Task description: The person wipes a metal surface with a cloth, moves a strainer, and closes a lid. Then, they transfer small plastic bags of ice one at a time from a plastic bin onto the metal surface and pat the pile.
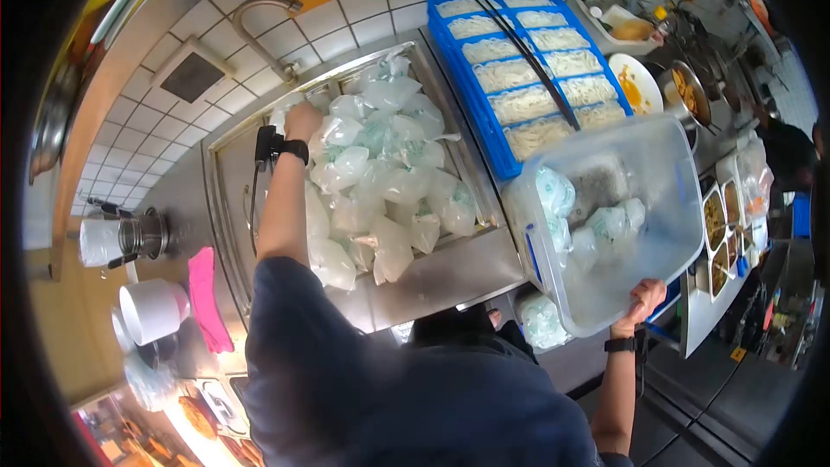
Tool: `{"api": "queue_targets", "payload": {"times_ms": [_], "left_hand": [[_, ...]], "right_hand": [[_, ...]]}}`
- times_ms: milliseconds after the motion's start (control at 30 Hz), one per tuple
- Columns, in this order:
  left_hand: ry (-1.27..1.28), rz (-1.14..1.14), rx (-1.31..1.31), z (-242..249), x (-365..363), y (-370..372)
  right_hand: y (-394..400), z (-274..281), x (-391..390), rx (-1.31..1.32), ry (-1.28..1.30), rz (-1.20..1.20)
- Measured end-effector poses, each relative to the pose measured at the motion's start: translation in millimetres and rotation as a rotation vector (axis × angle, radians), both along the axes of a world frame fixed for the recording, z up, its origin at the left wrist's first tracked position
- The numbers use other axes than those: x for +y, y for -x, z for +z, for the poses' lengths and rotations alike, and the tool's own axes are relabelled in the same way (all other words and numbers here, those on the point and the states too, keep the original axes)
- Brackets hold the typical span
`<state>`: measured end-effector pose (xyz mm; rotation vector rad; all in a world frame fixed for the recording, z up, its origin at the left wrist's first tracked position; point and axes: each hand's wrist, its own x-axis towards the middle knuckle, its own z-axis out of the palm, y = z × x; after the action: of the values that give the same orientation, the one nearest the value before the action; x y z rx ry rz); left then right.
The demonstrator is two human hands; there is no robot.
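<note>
Two hands busy, left hand (pixel 303 121) among bags (pixel 380 182), right hand (pixel 644 298) gripping tub (pixel 657 173)

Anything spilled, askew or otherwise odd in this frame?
One thing: the clear bin is tipped steeply on its side, held at its rim by the right hand, with a few bags left inside. The rest are heaped in the sink, where the left hand reaches. No spill or damage shows.
</note>
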<state>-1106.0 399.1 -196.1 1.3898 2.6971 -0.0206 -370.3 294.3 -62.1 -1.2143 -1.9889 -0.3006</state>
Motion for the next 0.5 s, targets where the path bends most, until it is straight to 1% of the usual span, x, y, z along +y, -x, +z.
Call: {"api": "queue_targets", "payload": {"times_ms": [33, 67, 100, 133, 200, 233, 267, 300, 333, 400, 467, 500], "left_hand": [[-0.101, 0.046, 0.002, 38.2, 6.5, -33.9], [-0.203, 0.084, -0.003, 84.6, 10.9, -74.8], [-0.301, 0.014, 0.018, 123.4, 15.5, -111.3], [-0.398, -0.06, 0.031, 154.4, 21.6, -143.4], [-0.691, -0.287, -0.115, 187.7, 40.7, -193.0], [-0.674, -0.406, -0.373, 212.9, 45.8, -223.7], [-0.647, -0.518, -0.628, 233.7, 48.6, -257.4], [-0.676, -0.719, -0.786, 242.4, 50.6, -291.6], [-0.701, -0.918, -0.938, 251.1, 50.8, -326.3], [-0.349, -1.123, -0.96, 276.2, 31.0, -394.5], [0.034, -1.231, -0.97, 269.6, 21.7, -451.2], [0.155, -1.332, -0.866, 256.6, 19.1, -475.2]], "right_hand": [[-3.8, -0.9, -1.6, 0.012, 0.027, 0.006], [-14.5, -14.3, -0.2, 0.022, -0.015, -0.004], [-19.9, -23.1, -2.0, 0.089, 0.036, -0.048], [-28.7, -32.0, -2.9, 0.1, 0.078, -0.088], [-24.8, -26.8, -0.2, 0.072, 0.053, -0.035], [-23.0, -24.2, 0.8, 0.058, 0.041, -0.009], [-21.9, -27.1, 3.2, 0.097, 0.007, 0.013], [-18.6, -24.9, 5.9, 0.129, -0.037, 0.07], [-3.4, -8.6, 5.9, 0.153, -0.076, 0.054], [-3.5, -11.0, 7.1, 0.166, -0.086, 0.074], [-3.5, -11.5, 7.2, 0.175, -0.089, 0.094], [-3.7, -11.8, 6.5, 0.187, -0.102, 0.108]]}}
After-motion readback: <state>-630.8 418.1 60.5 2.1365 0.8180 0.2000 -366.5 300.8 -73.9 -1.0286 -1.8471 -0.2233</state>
